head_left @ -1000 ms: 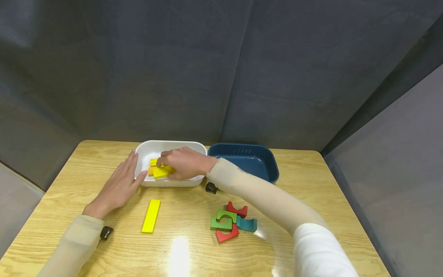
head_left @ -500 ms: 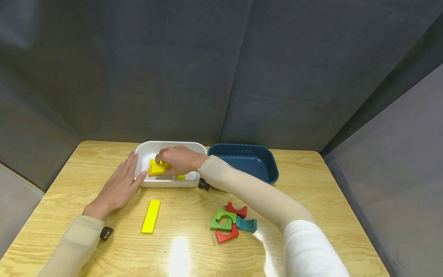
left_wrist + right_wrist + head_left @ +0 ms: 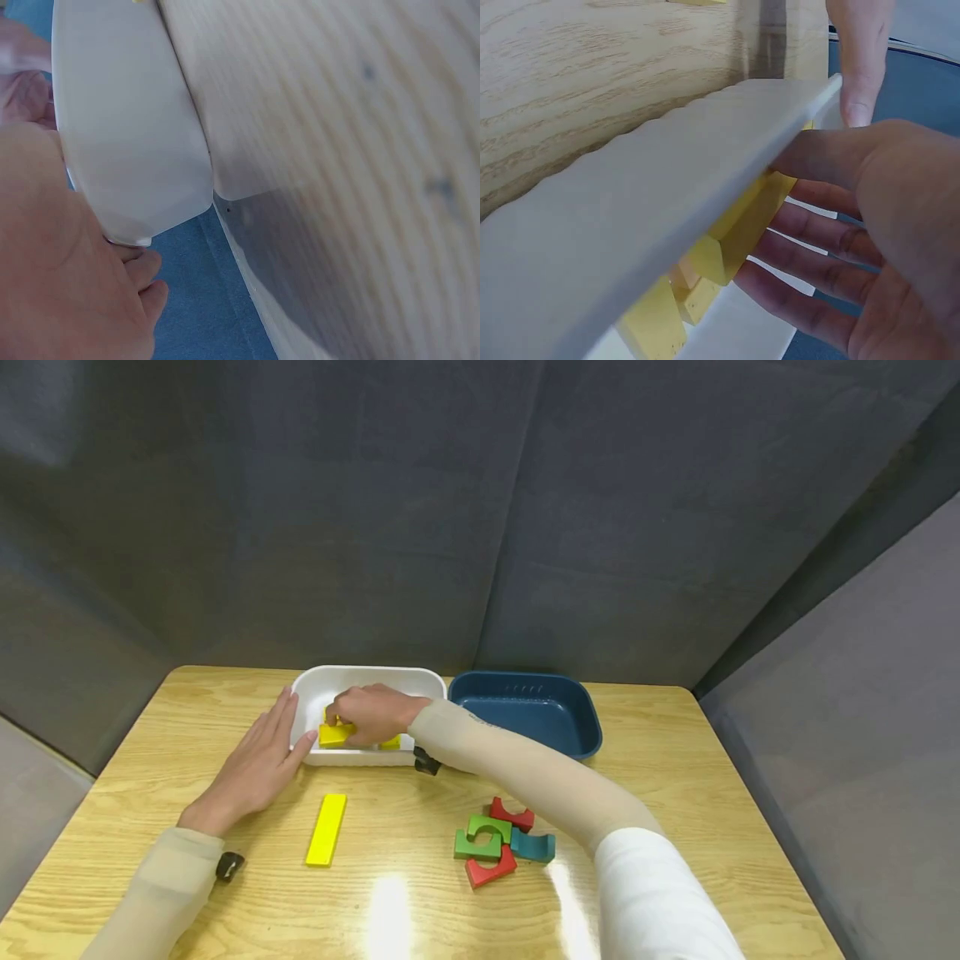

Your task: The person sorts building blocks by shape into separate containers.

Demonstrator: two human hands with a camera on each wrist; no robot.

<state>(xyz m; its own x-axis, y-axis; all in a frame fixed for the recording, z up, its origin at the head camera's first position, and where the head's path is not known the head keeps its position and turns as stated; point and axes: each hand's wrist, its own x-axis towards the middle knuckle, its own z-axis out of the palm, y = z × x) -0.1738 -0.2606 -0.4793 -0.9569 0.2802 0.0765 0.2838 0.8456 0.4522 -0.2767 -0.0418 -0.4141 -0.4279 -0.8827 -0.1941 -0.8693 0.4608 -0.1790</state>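
Note:
A white plastic tray point(image 3: 360, 759) stands at the back of the table with several yellow blocks in it. My right hand point(image 3: 377, 713) reaches inside and holds a yellow block point(image 3: 334, 736) between thumb and fingers, low in the tray's left part. The right wrist view shows this long yellow block point(image 3: 742, 225) along the fingers, with another yellow block point(image 3: 654, 321) nearer the camera. My left hand point(image 3: 253, 758) lies with straight fingers against the tray's left end; in the left wrist view the white wall point(image 3: 135, 112) meets its fingers. The right hand hides part of the tray's contents.
A dark blue tray point(image 3: 592, 739) sits right beside the white one. One flat yellow block point(image 3: 326, 831) lies in front on the wooden table point(image 3: 405, 827). Red, green and blue arch-shaped blocks point(image 3: 491, 847) cluster front right. A dark curtain point(image 3: 375, 527) rises behind the table.
My right hand has moved left and down inside the white tray with the yellow block, uncovering a yellow block on the tray's right. The left hand has stayed put.

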